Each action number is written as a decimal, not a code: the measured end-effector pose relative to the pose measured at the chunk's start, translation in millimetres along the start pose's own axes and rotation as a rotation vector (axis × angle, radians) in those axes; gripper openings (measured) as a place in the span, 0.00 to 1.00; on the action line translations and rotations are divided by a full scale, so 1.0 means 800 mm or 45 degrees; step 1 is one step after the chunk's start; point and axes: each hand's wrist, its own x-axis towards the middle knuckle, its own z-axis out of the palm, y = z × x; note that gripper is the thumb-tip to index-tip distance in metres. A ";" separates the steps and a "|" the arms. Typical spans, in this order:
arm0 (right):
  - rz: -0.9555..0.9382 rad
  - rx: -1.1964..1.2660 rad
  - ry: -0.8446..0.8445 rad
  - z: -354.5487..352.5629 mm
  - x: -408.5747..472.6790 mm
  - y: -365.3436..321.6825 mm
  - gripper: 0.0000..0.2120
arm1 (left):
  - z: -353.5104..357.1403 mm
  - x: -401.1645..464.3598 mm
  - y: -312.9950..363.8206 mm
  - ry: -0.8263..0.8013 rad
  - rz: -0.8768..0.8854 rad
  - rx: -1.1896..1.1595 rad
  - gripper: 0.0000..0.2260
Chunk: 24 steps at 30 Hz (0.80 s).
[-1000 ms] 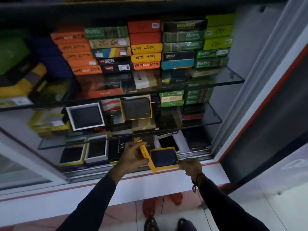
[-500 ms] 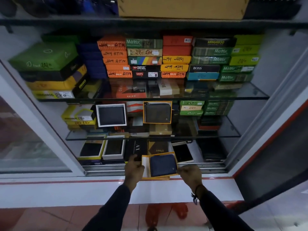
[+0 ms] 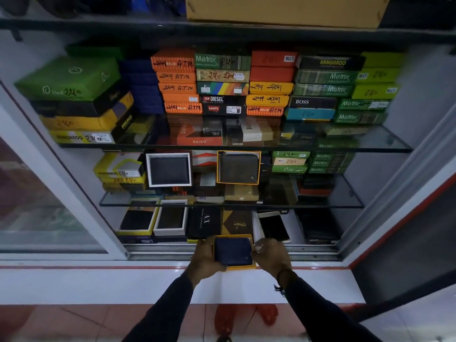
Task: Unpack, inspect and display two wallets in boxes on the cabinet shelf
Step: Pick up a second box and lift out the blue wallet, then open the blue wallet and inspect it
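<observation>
both dark-sleeved arms reach forward, left hand [image 3: 206, 258] and right hand [image 3: 272, 256] close together, fingers curled inward.

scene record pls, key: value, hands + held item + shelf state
left hand: grips left side of yellow box
right hand: grips right side of yellow box
held item: navy wallet lying in the open yellow box
position: at bottom shelf's front edge, above sliding track
middle shelf: zip wallet in orange box, dark wallet in white box, both propped upright
</observation>
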 end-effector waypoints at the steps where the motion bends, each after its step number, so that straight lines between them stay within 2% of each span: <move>1: -0.015 -0.003 -0.016 0.000 0.004 -0.003 0.13 | -0.001 -0.001 -0.003 -0.009 0.004 0.069 0.44; 3: -0.036 -0.041 -0.133 0.004 0.013 -0.010 0.16 | -0.003 -0.002 -0.008 -0.018 0.030 0.174 0.48; 6: 0.070 0.086 -0.227 0.012 0.023 -0.021 0.17 | -0.004 -0.001 -0.013 -0.015 0.077 0.223 0.46; 9: 0.304 0.498 -0.150 0.020 0.030 -0.032 0.09 | -0.006 0.003 -0.014 0.006 0.082 0.183 0.44; 11: 0.375 0.709 -0.063 0.023 0.036 -0.033 0.11 | -0.009 0.005 -0.014 -0.014 0.080 0.139 0.43; 15: 0.316 0.839 -0.025 0.025 0.036 -0.045 0.16 | -0.015 0.011 -0.016 -0.083 0.086 0.120 0.43; 19: 0.423 1.001 0.049 0.009 0.038 -0.043 0.12 | -0.028 0.013 -0.008 -0.112 0.038 0.023 0.44; 22: 0.443 1.364 -0.109 -0.019 0.035 -0.031 0.10 | -0.048 0.009 0.005 -0.154 0.042 -0.218 0.38; 24: 0.403 1.446 -0.233 -0.035 0.030 -0.025 0.11 | -0.058 0.004 0.018 -0.190 0.099 -0.270 0.38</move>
